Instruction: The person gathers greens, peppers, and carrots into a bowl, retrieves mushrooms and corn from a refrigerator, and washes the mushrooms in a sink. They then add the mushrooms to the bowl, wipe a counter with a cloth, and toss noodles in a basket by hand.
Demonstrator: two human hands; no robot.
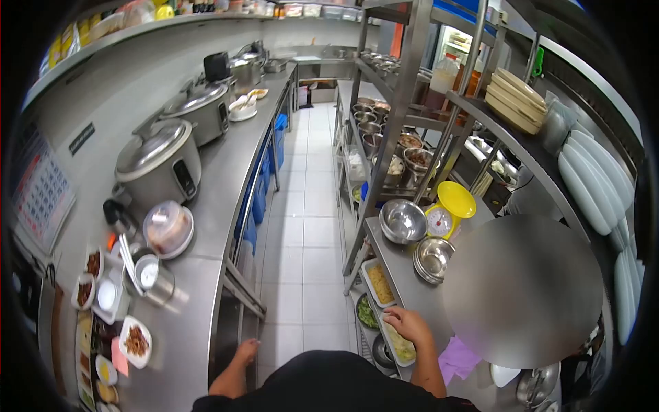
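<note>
My left hand (246,351) hangs low beside the front edge of the left steel counter (199,295), its fingers loosely bent with nothing visible in them. My right hand (409,325) is over a white tray of pale shredded food (399,345), on the shelf under the right-hand steel table (405,275). Its fingers are slightly bent and apart, and no object shows in them. Just beyond lies a second tray of yellowish food (379,283). A bowl of chopped greens (366,312) sits lower to the left. The purple cloth (458,358) lies right of my right forearm.
Rice cookers (158,161), a covered bowl (168,229) and a plate of brown food (136,341) stand on the left counter. A yellow scale (441,221) and metal bowls (403,221) stand on the right table. A tiled aisle (285,240) runs between. A large blurred patch (523,288) covers the right side.
</note>
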